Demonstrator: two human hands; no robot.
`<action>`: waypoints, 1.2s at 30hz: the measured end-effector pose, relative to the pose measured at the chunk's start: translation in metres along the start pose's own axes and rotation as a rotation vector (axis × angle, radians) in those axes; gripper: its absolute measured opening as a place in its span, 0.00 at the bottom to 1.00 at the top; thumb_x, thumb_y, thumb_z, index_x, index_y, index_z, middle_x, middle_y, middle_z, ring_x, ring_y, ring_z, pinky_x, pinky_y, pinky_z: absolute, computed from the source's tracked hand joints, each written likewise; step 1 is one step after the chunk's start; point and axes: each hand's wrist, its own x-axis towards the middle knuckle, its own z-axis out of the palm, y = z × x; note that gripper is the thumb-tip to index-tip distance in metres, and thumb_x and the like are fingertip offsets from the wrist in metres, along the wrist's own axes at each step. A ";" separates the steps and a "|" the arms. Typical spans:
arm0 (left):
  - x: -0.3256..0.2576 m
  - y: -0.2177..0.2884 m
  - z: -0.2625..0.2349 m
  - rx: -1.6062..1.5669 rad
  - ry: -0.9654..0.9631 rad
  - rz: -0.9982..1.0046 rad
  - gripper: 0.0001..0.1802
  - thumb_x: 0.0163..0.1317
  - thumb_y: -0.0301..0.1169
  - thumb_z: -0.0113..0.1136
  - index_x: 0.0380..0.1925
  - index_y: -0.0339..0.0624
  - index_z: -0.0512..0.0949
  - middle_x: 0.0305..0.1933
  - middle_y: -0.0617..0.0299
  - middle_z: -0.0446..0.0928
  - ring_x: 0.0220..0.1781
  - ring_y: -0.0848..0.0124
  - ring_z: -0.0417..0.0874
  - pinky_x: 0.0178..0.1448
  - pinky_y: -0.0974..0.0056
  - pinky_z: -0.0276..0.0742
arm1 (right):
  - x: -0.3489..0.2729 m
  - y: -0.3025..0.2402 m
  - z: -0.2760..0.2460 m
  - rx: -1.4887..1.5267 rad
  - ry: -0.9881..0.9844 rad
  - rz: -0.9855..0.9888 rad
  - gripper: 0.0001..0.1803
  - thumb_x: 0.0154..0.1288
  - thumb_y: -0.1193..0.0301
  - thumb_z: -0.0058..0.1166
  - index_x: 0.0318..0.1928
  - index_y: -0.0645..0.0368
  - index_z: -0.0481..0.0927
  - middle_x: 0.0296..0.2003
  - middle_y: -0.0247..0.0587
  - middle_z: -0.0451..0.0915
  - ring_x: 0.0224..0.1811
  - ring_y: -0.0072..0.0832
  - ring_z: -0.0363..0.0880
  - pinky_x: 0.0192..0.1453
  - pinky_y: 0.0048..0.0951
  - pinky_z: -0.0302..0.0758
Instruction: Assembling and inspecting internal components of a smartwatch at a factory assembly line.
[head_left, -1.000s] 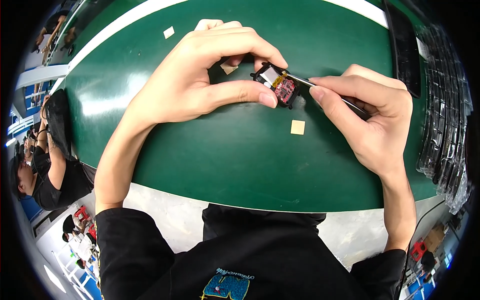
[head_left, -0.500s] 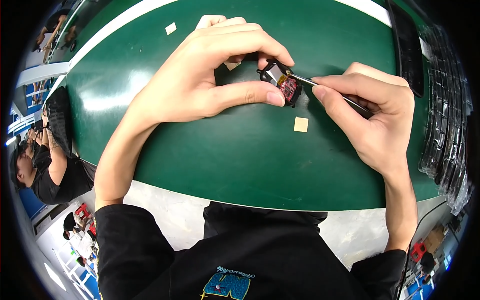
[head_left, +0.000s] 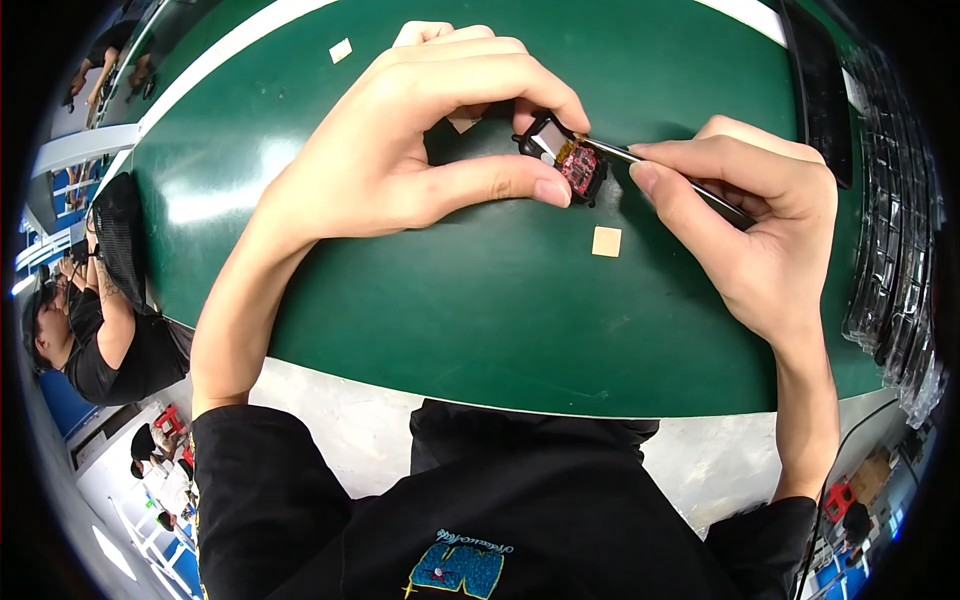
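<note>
Between the thumb and fingers of my left hand (head_left: pixel 420 140) is a small black device casing (head_left: pixel 532 143), tilted, with its inside facing up. A silver-grey block, a yellowish strip and a red circuit board (head_left: pixel 581 166) show within it. My right hand (head_left: pixel 765 205) is closed around a slim metal tool (head_left: pixel 690 183), held like a pen; it looks like tweezers, but I cannot make out its exact kind. The tool's tip meets the casing's upper right edge, by the yellowish strip. My left thumb covers part of the casing's lower side.
On the green table (head_left: pixel 450 320) lie a pale square pad (head_left: pixel 606 241) just below the casing, another pad (head_left: pixel 341 50) at the far left, and one partly behind my left hand. Stacked clear plastic trays (head_left: pixel 895 260) and a black tray (head_left: pixel 815 90) line the right side. A person (head_left: pixel 100 335) sits at left.
The tool's tip has moved slightly up and right, to the casing's edge. My right hand has shifted slightly right. My left hand keeps its grip on the casing.
</note>
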 end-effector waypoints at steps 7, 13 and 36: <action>0.002 0.001 0.001 -0.015 0.013 0.012 0.26 0.54 0.37 0.86 0.53 0.43 0.90 0.48 0.66 0.89 0.45 0.71 0.80 0.50 0.64 0.68 | 0.001 0.001 0.001 0.019 0.003 -0.016 0.07 0.64 0.83 0.73 0.42 0.67 0.95 0.23 0.32 0.81 0.23 0.13 0.70 0.27 0.22 0.58; 0.003 0.004 -0.001 0.025 -0.007 -0.012 0.25 0.56 0.40 0.86 0.52 0.43 0.90 0.47 0.66 0.88 0.45 0.71 0.79 0.49 0.64 0.67 | 0.001 0.003 0.002 0.015 -0.003 -0.032 0.07 0.63 0.84 0.72 0.42 0.67 0.95 0.23 0.32 0.81 0.22 0.13 0.70 0.27 0.22 0.59; 0.006 0.002 -0.003 -0.014 -0.003 -0.047 0.28 0.51 0.41 0.87 0.49 0.40 0.91 0.43 0.64 0.86 0.40 0.70 0.73 0.49 0.63 0.65 | -0.001 0.006 0.003 0.069 0.007 -0.020 0.07 0.63 0.84 0.73 0.42 0.67 0.95 0.22 0.29 0.78 0.23 0.12 0.69 0.27 0.22 0.57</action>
